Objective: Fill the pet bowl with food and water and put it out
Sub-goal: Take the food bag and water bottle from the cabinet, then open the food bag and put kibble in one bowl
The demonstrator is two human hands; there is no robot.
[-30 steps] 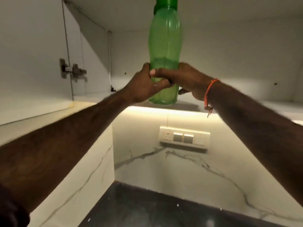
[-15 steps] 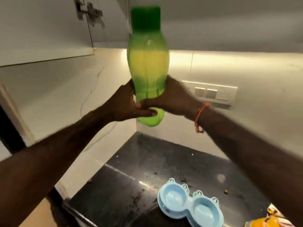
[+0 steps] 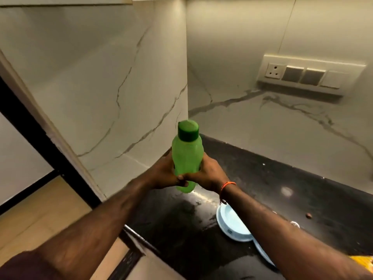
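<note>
the black bench (image 3: 302,199) fills the corner under marble walls, its near right part covered by the right forearm. the pale blue pet bowl (image 3: 232,225) lies half hidden beneath that arm. both hands, left (image 3: 163,174) and right (image 3: 205,174), wrap the green bottle (image 3: 187,156) upright above the bench, cap on. a yellow packet (image 3: 363,261) is cut off at the edge.

We see pale marble-look walls (image 3: 96,63) with grey veins meeting in a corner behind a glossy black surface (image 3: 314,199). A cream switch panel (image 3: 310,76) with one socket sits on the back wall. Warm light falls from under the cabinets above. At the left, beyond a dark frame (image 3: 40,138), lies a light wooden floor (image 3: 38,215).
</note>
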